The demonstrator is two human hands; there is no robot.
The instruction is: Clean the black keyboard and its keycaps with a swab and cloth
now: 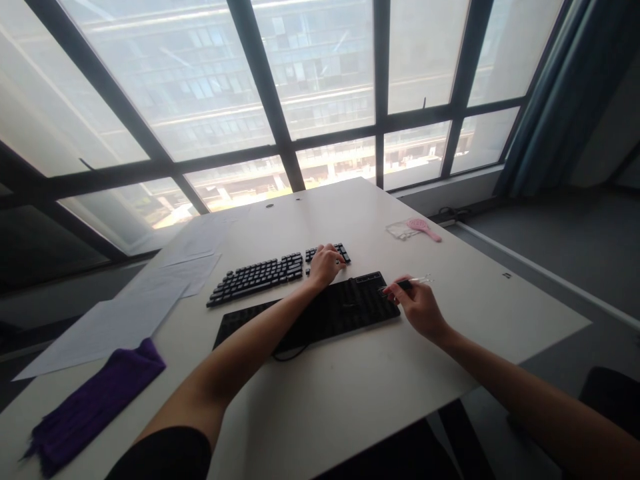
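Observation:
Across the far side of the keyboard base reaches my left hand (pixel 326 264), its fingers bent together at the right-hand group of loose black keycaps (pixel 342 251). Whatever lies between its fingertips is too small to make out. My right hand (pixel 419 308) is closed round a keycap puller (pixel 404 285) with a dark handle and thin wire ends. The puller's near end is at the right end of the black keyboard base (pixel 330 310), which my left forearm partly covers. More keycaps (pixel 260 277) lie in keyboard-like rows behind the base.
White paper sheets (pixel 120 320) and a folded purple cloth (pixel 100 403) lie on the left of the white table (pixel 340 413). A pink hairbrush (pixel 423 228) and a clear plastic bag (pixel 399 230) rest near the right edge. Windows stand behind.

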